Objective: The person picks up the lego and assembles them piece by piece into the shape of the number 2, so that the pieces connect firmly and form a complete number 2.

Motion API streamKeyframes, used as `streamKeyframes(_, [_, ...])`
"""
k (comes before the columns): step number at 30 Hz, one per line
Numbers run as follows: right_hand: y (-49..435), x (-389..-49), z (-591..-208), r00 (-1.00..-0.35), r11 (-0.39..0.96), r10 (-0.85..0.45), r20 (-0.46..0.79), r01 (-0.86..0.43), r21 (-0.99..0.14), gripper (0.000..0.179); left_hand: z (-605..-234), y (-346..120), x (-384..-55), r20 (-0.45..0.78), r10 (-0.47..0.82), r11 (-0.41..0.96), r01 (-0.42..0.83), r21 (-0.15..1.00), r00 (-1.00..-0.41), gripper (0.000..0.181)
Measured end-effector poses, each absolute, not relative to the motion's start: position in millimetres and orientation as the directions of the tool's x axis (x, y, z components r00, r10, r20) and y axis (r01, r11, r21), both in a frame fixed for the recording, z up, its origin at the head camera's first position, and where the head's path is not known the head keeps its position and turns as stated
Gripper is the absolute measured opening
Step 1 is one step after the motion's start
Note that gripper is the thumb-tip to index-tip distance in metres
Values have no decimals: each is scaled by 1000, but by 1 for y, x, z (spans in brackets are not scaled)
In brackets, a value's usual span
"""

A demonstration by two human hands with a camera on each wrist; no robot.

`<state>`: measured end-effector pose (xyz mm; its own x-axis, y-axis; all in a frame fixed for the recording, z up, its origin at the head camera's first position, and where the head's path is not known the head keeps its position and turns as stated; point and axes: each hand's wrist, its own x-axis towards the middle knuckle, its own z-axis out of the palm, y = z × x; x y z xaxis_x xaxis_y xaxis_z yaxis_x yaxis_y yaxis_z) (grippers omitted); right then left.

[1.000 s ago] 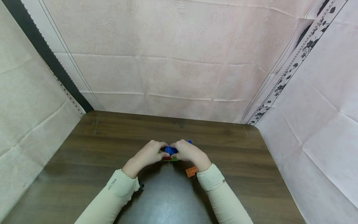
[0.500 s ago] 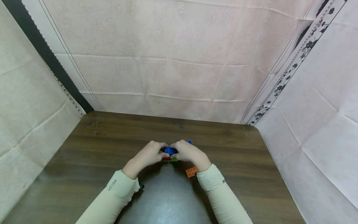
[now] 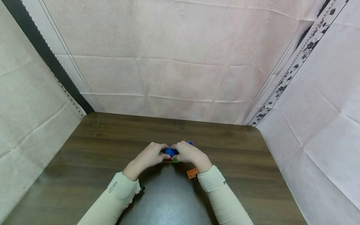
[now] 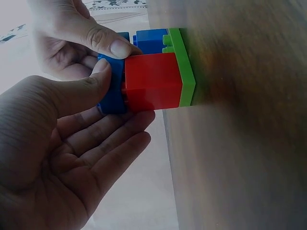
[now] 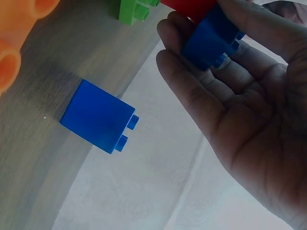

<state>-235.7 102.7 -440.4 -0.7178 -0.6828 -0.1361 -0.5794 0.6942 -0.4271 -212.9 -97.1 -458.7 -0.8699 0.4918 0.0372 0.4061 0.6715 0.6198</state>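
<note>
In the head view both hands meet over a small stack of toy building bricks. My left hand (image 3: 150, 153) and right hand (image 3: 189, 153) pinch opposite ends of a blue brick (image 3: 171, 152). That brick sits on top of a red brick (image 4: 153, 81), which stands on a green plate (image 4: 188, 79). In the left wrist view the left thumb presses the blue brick's studded side, with the other fingers spread under it. The right thumb lies on the same brick, close to the left one. Part of the blue brick is hidden by the fingers.
A second blue brick (image 5: 98, 117) stands on the wooden table (image 3: 121, 134), just beyond the right hand. An orange brick (image 3: 192, 173) lies beside the right wrist. Pale patterned cloth (image 3: 174, 62) hangs behind the table and along both sides.
</note>
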Motion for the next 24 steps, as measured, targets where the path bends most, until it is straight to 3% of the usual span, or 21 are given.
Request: streamKeyframes(24, [103, -235, -440, -718, 690, -682, -139, -568, -449, 7, -456, -95, -213, 9, 469, 685, 370, 628, -883, 30])
